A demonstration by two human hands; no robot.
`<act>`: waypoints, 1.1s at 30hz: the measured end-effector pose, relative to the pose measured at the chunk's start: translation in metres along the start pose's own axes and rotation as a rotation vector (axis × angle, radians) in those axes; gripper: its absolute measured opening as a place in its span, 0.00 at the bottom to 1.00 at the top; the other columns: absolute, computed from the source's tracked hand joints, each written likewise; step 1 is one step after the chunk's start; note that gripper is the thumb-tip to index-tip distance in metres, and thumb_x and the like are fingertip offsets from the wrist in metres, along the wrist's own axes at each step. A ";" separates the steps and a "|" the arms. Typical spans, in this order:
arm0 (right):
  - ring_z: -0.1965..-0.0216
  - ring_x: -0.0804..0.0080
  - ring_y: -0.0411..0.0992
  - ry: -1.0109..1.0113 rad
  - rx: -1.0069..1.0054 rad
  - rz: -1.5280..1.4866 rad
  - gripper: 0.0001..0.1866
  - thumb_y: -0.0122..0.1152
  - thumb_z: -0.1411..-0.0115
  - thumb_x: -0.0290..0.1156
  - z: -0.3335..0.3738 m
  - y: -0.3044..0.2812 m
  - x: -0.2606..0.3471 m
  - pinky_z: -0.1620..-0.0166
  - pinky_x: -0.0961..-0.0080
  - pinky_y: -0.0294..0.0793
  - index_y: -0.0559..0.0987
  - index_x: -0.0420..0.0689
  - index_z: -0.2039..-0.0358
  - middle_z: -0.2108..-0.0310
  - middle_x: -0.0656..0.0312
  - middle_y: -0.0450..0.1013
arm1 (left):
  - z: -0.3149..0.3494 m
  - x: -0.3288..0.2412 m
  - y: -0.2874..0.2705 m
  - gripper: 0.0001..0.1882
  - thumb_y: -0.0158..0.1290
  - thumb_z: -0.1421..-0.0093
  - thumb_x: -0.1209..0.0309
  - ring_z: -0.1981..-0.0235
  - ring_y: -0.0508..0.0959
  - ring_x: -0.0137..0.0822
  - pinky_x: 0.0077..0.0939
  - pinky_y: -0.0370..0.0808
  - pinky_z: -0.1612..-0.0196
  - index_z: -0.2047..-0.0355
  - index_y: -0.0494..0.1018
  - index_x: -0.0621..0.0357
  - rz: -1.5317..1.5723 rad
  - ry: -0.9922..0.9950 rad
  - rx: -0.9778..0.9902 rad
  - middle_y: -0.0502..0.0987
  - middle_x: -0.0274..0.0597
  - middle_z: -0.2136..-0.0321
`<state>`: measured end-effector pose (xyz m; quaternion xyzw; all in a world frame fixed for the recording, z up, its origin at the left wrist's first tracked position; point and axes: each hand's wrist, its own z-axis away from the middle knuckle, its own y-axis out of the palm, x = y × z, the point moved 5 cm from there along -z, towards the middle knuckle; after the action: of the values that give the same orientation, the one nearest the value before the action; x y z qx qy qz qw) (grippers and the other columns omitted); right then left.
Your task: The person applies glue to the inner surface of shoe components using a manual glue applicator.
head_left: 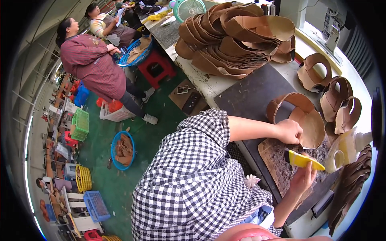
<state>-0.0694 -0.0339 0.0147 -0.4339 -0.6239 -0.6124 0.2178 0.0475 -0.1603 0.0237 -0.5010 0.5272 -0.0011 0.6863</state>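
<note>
On the desk (249, 94), at the near right, the left hand (288, 131) is clamped on the edge of a curved brown leather piece (307, 120) resting on a stained work board (277, 160). The right hand (303, 176) is closed around a yellow tool (303, 160) (its working end is hidden). A slip could nick the pinning fingers, or smear the leather.

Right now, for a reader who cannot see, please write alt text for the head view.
A person's left hand presses a curved brown leather piece on a dark workbench, while the right hand holds a yellow tool. More brown pieces are stacked behind.
</note>
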 end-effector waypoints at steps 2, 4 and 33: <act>0.53 0.66 0.63 0.145 -0.032 0.109 0.16 0.47 0.46 0.27 -0.009 0.015 -0.006 0.48 0.72 0.57 0.67 0.31 0.58 0.56 0.49 0.65 | 0.002 0.011 -0.005 0.09 0.55 0.62 0.67 0.74 0.75 0.37 0.29 0.70 0.69 0.79 0.74 0.58 0.151 -0.138 0.027 0.75 0.42 0.80; 0.52 0.68 0.62 0.196 0.029 0.136 0.20 0.49 0.46 0.28 -0.020 0.018 -0.012 0.47 0.74 0.55 0.65 0.30 0.55 0.54 0.50 0.64 | -0.004 0.015 -0.004 0.08 0.55 0.63 0.69 0.74 0.75 0.37 0.28 0.70 0.69 0.80 0.75 0.58 0.241 -0.206 0.071 0.75 0.44 0.80; 0.80 0.82 0.66 0.469 -0.048 0.622 0.13 0.51 0.52 0.33 -0.065 0.022 -0.034 0.78 0.85 0.62 0.77 0.38 0.71 0.78 0.63 0.72 | -0.006 0.052 -0.026 0.07 0.46 0.47 0.72 0.80 0.71 0.25 0.20 0.67 0.77 0.74 0.68 0.66 0.633 -0.290 -0.154 0.71 0.40 0.83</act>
<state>-0.0510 -0.1073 0.0102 -0.4557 -0.3812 -0.6141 0.5195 0.0800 -0.2050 0.0038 -0.3581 0.5520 0.3221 0.6806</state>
